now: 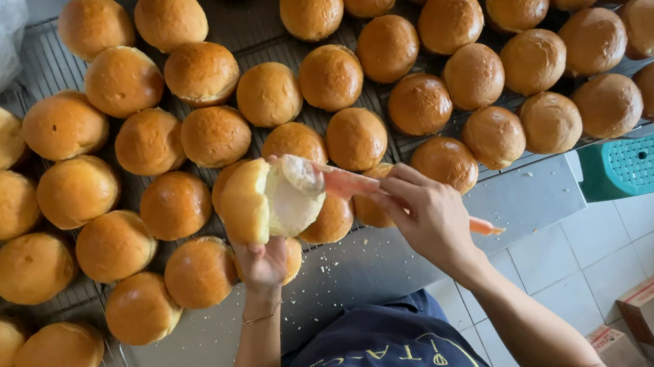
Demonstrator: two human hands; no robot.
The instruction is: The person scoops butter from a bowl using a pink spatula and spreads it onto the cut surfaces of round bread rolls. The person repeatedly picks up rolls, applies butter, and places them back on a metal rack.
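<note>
Nearest the lens, a dark apron [384,361] hangs below both hands. Her left hand [262,263] grips a split bun [266,200], opened upward. Just right of it, the right hand [428,212] clasps an orange spatula [348,182], spreading pale filling inside. Beyond the hands, dozens of whole buns [330,78] on wire racks [51,68] look uncut, so most work seems left.

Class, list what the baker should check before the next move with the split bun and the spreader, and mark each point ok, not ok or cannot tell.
1. Left hand grips the split bun from below: ok.
2. Bun opened wide, white crumb showing: ok.
3. Right hand holds the orange spreader: ok.
4. Spreader tip inside the cut: ok.
5. Filling on the blade: cannot tell.
6. Counter free of crumbs: not ok.
</note>
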